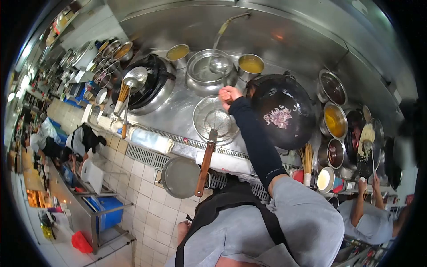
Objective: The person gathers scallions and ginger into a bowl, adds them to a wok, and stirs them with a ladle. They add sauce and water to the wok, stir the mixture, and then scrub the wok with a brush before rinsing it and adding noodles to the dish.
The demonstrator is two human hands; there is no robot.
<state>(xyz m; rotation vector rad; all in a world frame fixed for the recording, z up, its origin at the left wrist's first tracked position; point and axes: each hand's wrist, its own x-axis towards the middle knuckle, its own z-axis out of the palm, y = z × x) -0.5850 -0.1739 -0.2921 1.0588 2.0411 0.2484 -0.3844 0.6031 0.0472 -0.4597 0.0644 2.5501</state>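
My right hand (230, 95) is closed around the handle of a metal ladle (219, 65). The ladle's bowl is over a round steel pot (195, 80) at the back of the range. Just right of my sleeved forearm sits a black wok (278, 133) with sliced purple onions (279, 117) in it. A wire strainer (207, 164) with a wooden handle lies below my right hand, its mesh over a round opening or bowl. My left hand (183, 228) hangs low beside my apron, mostly hidden, its fingers not readable.
Steel pots of yellow liquid (251, 64) (178, 53) flank the round pot. A second wok (151, 82) with a skimmer (135, 80) stands left. Right are a bamboo brush (307, 158), a bowl of oil (334, 121) and a co-worker (367, 213) at another wok. A grey pan (180, 178) hangs at the front edge.
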